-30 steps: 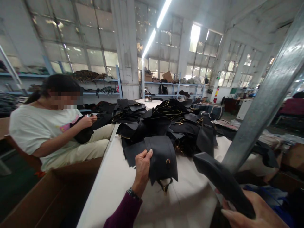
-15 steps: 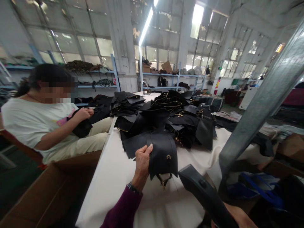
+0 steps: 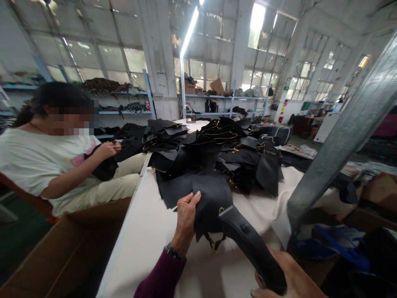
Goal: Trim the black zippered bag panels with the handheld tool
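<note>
My left hand is closed on a black leather piece, thumb on top, at the front of the white-covered table. The piece bends over and carries a small gold D-ring. Below its lower edge hangs a gold metal fitting on a dark strap. My right hand grips a black handheld tool with a curved body and a button. Its flat front end overlaps the right edge of the leather, close to the D-ring; whether they touch I cannot tell.
Heaped black leather pieces with gold zippers cover the table's far part. A co-worker sits at the left, handling black material. An open cardboard box stands at the lower left. A slanted metal post rises at the right.
My right hand has brought the black tool up and to the left, onto the leather beside the D-ring. The left hand keeps its hold almost unmoved.
</note>
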{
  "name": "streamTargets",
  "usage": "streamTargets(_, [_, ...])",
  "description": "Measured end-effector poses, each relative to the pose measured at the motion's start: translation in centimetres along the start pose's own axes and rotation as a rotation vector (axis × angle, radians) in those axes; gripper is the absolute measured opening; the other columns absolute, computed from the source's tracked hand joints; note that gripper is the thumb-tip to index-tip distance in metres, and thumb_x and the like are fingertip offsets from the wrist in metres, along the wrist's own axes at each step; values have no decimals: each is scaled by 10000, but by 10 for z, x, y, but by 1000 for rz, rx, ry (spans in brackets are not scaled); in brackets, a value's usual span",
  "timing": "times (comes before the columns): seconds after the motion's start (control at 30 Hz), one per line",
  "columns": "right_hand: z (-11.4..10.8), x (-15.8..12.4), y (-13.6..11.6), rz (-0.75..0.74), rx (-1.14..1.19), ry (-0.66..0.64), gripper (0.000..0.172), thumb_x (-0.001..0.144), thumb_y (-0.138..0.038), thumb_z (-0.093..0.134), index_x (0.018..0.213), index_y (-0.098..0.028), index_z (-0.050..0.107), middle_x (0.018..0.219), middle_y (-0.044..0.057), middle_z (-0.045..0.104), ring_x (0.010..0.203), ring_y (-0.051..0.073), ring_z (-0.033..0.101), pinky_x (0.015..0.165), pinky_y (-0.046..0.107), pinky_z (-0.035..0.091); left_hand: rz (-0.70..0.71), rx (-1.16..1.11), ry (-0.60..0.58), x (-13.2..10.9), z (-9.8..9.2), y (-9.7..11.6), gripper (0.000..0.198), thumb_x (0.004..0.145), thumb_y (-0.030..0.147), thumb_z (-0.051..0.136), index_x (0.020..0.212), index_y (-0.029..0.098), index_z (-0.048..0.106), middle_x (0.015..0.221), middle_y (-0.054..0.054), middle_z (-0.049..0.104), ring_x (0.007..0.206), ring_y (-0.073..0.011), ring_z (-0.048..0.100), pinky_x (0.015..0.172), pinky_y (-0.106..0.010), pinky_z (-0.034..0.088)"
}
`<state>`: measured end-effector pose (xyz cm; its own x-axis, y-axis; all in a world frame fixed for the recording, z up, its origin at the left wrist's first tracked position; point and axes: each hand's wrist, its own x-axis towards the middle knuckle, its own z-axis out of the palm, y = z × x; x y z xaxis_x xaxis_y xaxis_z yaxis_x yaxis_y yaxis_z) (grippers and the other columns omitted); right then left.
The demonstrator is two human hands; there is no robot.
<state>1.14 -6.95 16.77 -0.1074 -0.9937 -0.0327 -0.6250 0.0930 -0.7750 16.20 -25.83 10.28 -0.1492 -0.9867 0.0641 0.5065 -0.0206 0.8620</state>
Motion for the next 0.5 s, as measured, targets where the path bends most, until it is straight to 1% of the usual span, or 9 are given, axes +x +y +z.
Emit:
streamTargets(0.07, [1,2,2,-3,16,-37,206,615,-315,554,756,-166,535,671,0,518,641,174,509,544,225,408,-9,-16,-3,-2,1,0,272,637,350,731,760,119,658,634,-8,642,568,-118,569,572,-206,442])
streamTargets(0.13, [-1,3,5,-6,29,-87,218,622,-359,510,716,-163,502,635,-1,493,573,157,480,491,228,381,-16,-34,9,-3,1,2,273,625,353,738,735,119,651,610,-4,638,533,-116,564,538,-206,437])
streamTargets(0.17, [-4,4,6,0,32,-96,226,632,-383,502,696,-166,486,604,-7,480,533,146,463,469,228,371,-20,-44,18,-2,0,3,277,615,356,745,715,119,644,595,-1,634,512,-113,558,522,-205,433])
streamTargets(0.23, [-11,4,7,14,35,-73,239,660,-406,527,677,-174,471,552,-25,464,480,129,447,457,223,375,-33,-66,36,-2,-3,7,289,596,361,759,683,117,631,577,0,629,488,-107,552,509,-205,432])
streamTargets(0.3, [-17,3,5,17,38,-38,232,675,-387,582,684,-176,485,535,-37,468,487,128,467,486,215,398,-51,-86,50,0,-6,10,296,588,358,766,679,114,626,584,-4,635,494,-107,561,516,-207,439])
streamTargets(0.37, [-21,3,-2,3,43,-37,256,650,-383,656,698,-175,514,543,-40,480,523,137,491,510,209,416,-71,-103,53,1,-6,12,292,595,351,762,690,112,625,596,-9,642,500,-107,568,523,-206,443])
streamTargets(0.5, [-20,5,-17,-14,38,-57,298,624,-395,710,750,-169,562,580,-33,504,587,156,519,549,211,439,-77,-113,50,2,-4,9,288,593,343,763,684,113,617,584,-6,640,483,-102,562,508,-201,440])
